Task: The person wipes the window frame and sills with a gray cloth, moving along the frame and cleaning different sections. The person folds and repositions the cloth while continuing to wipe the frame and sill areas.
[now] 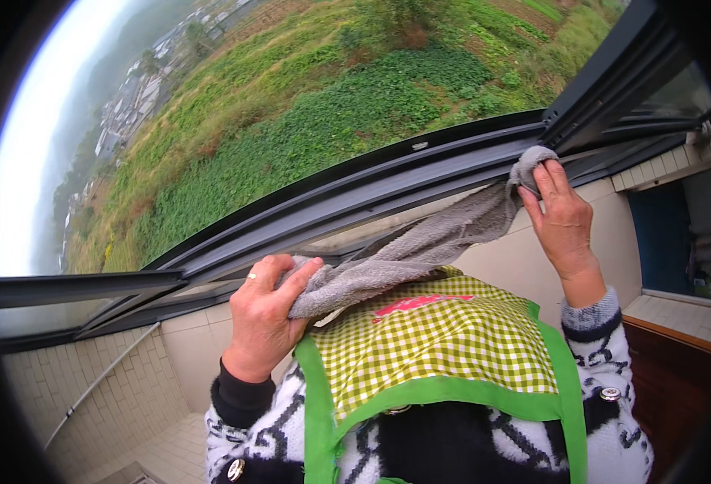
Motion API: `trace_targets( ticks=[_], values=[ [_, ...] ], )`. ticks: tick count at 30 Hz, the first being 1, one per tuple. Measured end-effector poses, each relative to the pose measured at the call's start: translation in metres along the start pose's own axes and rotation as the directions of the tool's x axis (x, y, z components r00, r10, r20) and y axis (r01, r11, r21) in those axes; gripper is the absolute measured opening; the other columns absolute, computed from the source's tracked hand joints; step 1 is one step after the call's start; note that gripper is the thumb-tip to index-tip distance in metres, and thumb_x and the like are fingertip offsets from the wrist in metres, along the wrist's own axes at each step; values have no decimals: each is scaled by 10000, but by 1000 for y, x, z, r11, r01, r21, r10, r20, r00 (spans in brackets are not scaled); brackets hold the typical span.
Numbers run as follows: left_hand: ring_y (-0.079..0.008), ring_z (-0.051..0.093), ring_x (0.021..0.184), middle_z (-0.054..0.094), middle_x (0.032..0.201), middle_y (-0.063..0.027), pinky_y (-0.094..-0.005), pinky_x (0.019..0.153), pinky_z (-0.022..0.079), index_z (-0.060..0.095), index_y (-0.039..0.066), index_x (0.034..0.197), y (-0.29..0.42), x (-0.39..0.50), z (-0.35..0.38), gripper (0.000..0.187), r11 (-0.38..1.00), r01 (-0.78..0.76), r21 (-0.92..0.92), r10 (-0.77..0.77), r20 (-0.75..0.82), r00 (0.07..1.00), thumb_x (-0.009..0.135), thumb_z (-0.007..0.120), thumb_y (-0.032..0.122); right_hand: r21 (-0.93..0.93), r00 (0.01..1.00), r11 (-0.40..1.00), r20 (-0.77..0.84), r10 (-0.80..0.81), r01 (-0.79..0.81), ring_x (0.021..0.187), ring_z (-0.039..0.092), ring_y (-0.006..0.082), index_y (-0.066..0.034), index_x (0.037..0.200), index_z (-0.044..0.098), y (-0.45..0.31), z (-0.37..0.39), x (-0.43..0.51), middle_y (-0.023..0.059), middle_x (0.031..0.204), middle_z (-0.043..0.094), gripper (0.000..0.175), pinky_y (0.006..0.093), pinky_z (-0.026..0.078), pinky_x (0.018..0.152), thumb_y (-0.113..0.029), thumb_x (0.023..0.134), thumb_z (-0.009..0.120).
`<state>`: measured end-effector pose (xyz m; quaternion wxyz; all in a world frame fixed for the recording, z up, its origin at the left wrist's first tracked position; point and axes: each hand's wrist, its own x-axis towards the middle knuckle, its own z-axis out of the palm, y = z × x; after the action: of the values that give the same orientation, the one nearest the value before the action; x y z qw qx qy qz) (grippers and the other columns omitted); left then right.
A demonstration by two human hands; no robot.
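Note:
A grey terry cloth (416,242) hangs stretched between both hands, in front of the dark metal window frame (343,193). Its left end is bunched in my left hand (265,314), which has a ring on one finger. My right hand (561,224) grips the other end, with a folded tip of cloth at the frame's inner edge near its right corner. Below the cloth lies the green-checked apron (440,339) that I wear.
Open window sashes (89,296) stand at the left and right (610,78). Vegetation (355,103) and distant buildings lie outside. A pale thin pipe (104,375) crosses the tiled wall at lower left. A wooden cabinet (664,375) is at right.

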<state>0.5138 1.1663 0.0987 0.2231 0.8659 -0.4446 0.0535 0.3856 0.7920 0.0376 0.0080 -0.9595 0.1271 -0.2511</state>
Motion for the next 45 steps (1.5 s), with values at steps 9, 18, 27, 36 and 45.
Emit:
trace_targets(
  ticks=[9,18,27,36,45],
  values=[
    [-344,634,1015,603,1204,-167,-404,808,540,652,187,1247,-10,-43,13,587,963,242,-122,-219,179,959,685,667,21,350,993,932,46,-113,90,867,668,371,-17,1110,608,-21,-3,22,161,1200,596,321,388,560,722,-48,807,708],
    [-261,709,836,708,959,-156,-309,745,555,631,120,1267,-47,-102,-23,511,846,516,-132,-528,-74,846,788,622,-57,417,932,872,134,-336,254,882,664,389,11,1128,597,-119,21,27,209,1234,553,337,408,554,706,-51,819,718],
    [-151,586,1114,652,1184,-85,-277,997,429,585,1,1281,-60,-134,-43,435,647,299,-702,-685,-362,633,896,436,-135,453,760,754,220,-612,476,794,661,323,-14,1162,551,-212,28,52,158,1197,523,378,402,543,625,-144,841,703],
    [-202,544,1214,606,1288,-144,-300,1050,381,527,21,1366,-73,-141,-30,623,700,287,-654,-596,-314,739,794,390,-185,438,616,657,255,-746,614,651,626,286,-11,1044,542,-297,37,72,131,1054,488,277,380,522,538,-187,872,670],
    [-246,545,1225,605,1278,-145,-327,1063,381,548,10,1331,-74,-148,-26,535,748,298,-593,-537,-278,796,831,439,-146,479,596,574,125,-793,664,674,633,270,-16,1020,574,-358,59,75,138,1040,508,192,367,533,518,-95,846,596]
  ],
)
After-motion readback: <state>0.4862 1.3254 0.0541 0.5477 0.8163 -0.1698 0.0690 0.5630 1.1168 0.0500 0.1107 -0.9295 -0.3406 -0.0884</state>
